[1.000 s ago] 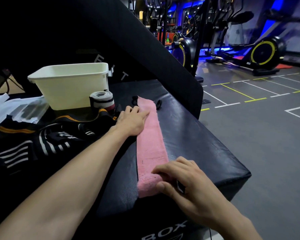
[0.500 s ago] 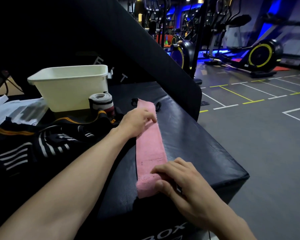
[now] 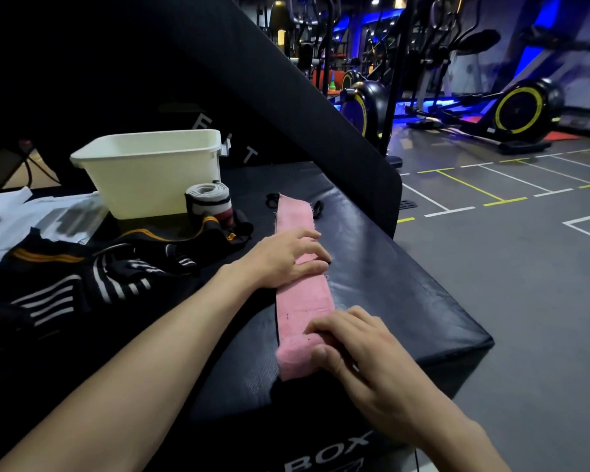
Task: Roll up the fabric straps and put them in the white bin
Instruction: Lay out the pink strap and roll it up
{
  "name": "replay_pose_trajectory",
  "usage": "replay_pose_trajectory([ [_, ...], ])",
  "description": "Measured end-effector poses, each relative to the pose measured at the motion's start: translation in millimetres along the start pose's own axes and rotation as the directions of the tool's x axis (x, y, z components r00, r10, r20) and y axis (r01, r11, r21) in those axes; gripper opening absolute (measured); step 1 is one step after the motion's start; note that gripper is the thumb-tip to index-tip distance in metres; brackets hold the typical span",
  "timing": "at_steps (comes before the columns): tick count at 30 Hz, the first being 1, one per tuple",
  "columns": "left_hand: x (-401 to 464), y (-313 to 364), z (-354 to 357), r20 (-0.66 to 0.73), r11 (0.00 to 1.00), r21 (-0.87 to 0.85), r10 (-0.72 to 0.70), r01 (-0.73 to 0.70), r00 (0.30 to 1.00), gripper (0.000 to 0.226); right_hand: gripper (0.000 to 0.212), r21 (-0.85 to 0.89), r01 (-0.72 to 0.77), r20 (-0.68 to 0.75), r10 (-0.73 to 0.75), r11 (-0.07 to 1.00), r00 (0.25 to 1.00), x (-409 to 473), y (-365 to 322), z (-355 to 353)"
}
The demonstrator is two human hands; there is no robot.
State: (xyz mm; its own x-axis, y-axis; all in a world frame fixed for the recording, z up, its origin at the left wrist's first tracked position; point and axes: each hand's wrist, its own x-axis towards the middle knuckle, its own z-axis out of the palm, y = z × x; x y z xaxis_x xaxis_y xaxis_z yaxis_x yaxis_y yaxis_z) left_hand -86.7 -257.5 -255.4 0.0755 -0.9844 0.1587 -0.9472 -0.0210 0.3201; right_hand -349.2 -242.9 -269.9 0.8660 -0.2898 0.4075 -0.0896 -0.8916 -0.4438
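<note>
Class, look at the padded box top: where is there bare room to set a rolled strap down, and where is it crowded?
Bare padding lies right of the pink strap, out to the box's right edge. Left of it is crowded: black striped straps, a rolled grey strap and the white bin.

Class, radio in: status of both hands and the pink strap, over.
Left hand flat on pink strap. Right hand curling strap's near end. White bin beyond, path unobstructed.
</note>
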Motion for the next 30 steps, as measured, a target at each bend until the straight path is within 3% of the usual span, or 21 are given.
replay_pose_trajectory([
  [4, 3.4, -0.4, -0.2, 0.015, 0.999, 0.033, 0.021, -0.021, 1.0, 0.032, 0.029, -0.007, 0.007, -0.017, -0.007, 1.0, 1.0, -2.4, -1.1, -0.4],
  [9, 13.1, 5.0, -4.3, 0.075, 0.993, 0.104, -0.072, 0.064, 0.995, 0.018, 0.027, -0.067, 0.013, -0.043, -0.015, 0.998, 0.999, -2.1, 5.4, -2.1],
  [13, 23.4, 5.7, -3.0, -0.047, 0.973, 0.195, -0.115, 0.122, 0.992, 0.021, 0.022, -0.073, -0.035, -0.085, 0.028, 0.997, 0.996, 2.7, 26.1, -6.4],
  [16, 28.2, 10.1, 3.6, -0.221, 0.966, 0.254, 0.017, 0.04, 0.975, 0.018, 0.023, -0.052, -0.044, -0.064, 0.041, 0.998, 0.997, 4.6, 32.7, -7.4],
  [18, 27.8, 9.9, 9.0, -0.262, 0.975, 0.218, 0.103, -0.045, 0.959, 0.011, 0.025, -0.034, -0.044, -0.053, 0.042, 0.998, 0.998, 3.9, 33.4, -7.5],
  [21, 20.6, 6.3, 4.2, -0.199, 0.994, -0.082, 0.054, -0.071, 0.979, 0.009, 0.03, -0.011, -0.045, -0.045, 0.044, 0.999, 0.998, 4.1, 34.9, -8.4],
  [24, 8.6, 11.0, -8.3, 0.008, 0.973, -0.221, 0.071, -0.067, 0.997, 0.024, 0.03, 0.006, -0.047, -0.042, 0.047, 0.999, 0.998, 5.5, 35.5, -8.7],
  [27, -3.7, 21.8, -12.3, 0.194, 0.974, -0.191, 0.157, -0.119, 0.968, 0.033, 0.027, 0.022, -0.04, -0.035, 0.041, 0.999, 0.999, 5.5, 35.5, -9.4],
  [30, -2.9, 23.9, -2.8, 0.188, 0.982, -0.078, 0.185, -0.173, 0.965, 0.03, 0.03, 0.035, -0.031, -0.032, 0.032, 0.999, 0.999, 4.4, 37.2, -12.8],
])
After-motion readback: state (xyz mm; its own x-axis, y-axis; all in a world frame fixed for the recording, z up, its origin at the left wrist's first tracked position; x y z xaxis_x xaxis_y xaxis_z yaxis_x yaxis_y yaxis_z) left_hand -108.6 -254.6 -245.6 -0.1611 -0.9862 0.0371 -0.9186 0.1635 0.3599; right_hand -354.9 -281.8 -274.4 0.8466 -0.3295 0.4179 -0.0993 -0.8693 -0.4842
